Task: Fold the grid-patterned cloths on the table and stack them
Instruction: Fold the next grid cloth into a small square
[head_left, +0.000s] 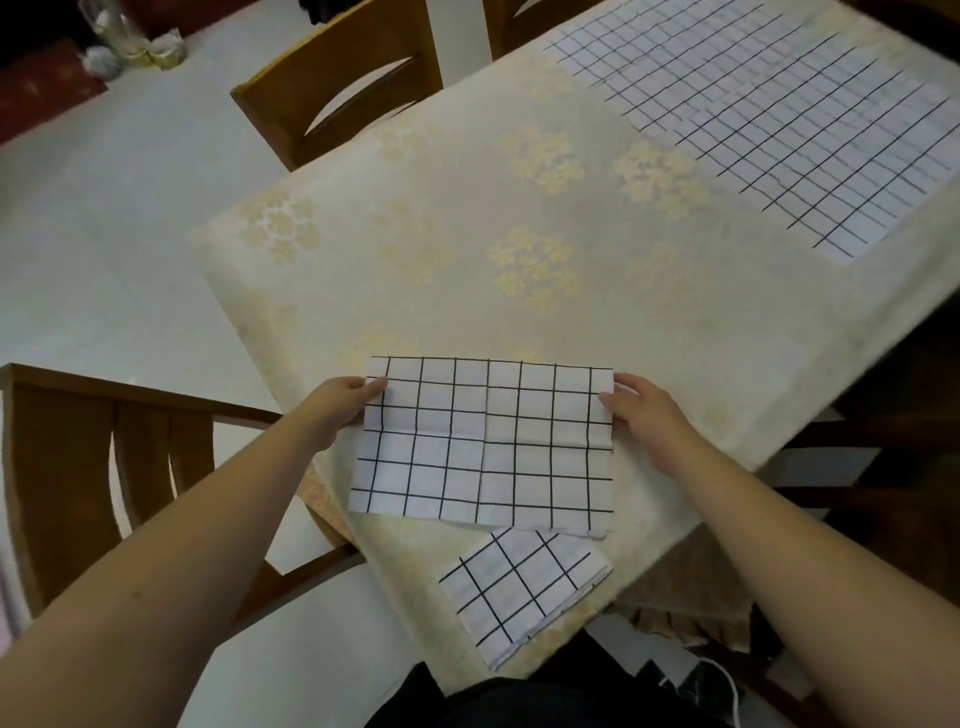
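From the head view I see my left hand (340, 410) pinching the left edge of a half-folded grid cloth (485, 447), thumb on top and the other fingers curled beneath. My right hand (641, 410) grasps the opposite edge the same way, its fingers (608, 402) pressed onto the fabric. The cloth is held stretched between both hands above the near edge of the counter (467, 234), its upper part doubled over with a fold line across the middle. Just beyond its lower hem, at the near corner of the counter, lies a small folded grid cloth (524, 587), turned at an angle and partly overlapped by the held one. Toward the far right corner a large grid cloth (779, 119) lies spread flat. A wooden chair (332, 88) stands at the far left edge, another chair (93, 467) at my left.
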